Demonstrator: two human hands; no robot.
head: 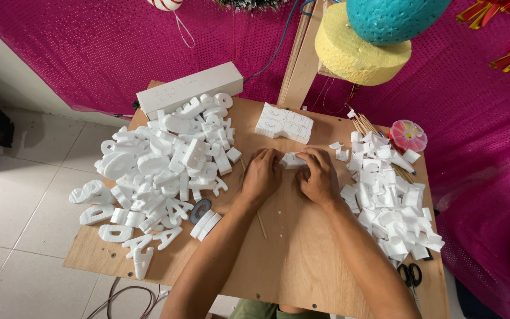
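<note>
Both hands, left hand (261, 175) and right hand (320, 177), pinch a small white foam piece (293, 159) mid-tabletop (290, 260), between the letter pile (160, 165) and scrap heap (391, 201). Squeeze too hard and that brittle foam could snap.

There is one camera only, worn on the person's head. It looks steeply down from above at the wooden tabletop (302, 260), quite near, with both forearms entering from the lower edge.
</note>
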